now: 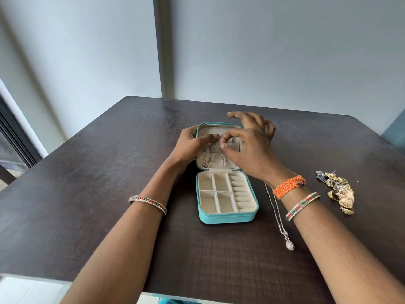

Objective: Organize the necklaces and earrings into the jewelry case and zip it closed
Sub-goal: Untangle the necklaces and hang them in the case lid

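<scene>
Your left hand [192,145] and right hand [247,145] both pinch a necklace chain [215,150], hooking it inside the jewelry case [228,217] lid. Another necklace [278,216] waits at three o'clock, earrings [338,191] beyond.

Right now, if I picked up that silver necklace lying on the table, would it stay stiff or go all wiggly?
Probably wiggly: the necklace is a thin chain lying in a loose line on the table, so it should droop and dangle. The oval pendant at its end looks like the heaviest part and would likely swing. It seems light, and might slip through fingers.
</scene>
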